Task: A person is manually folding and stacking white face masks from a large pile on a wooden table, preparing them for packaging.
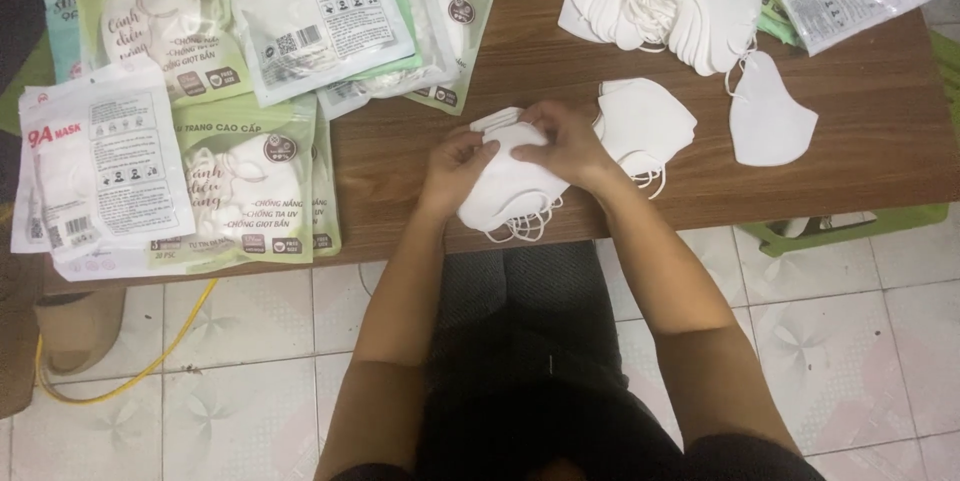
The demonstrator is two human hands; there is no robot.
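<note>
- A small stack of white face masks (510,186) sits at the near edge of a brown wooden table (880,131), ear loops dangling over the edge.
- The left hand (455,166) curls closed on the stack's left side; the right hand (565,141) presses down on its top, fingers bent.
- Just right of the stack lies another folded mask pile (645,126); farther right, a single mask (765,121).
- Left of the stack, green and white mask packets (240,181) overlap.
- Below the stack: pale tiled floor (860,341), a yellow cable (150,366).
</note>
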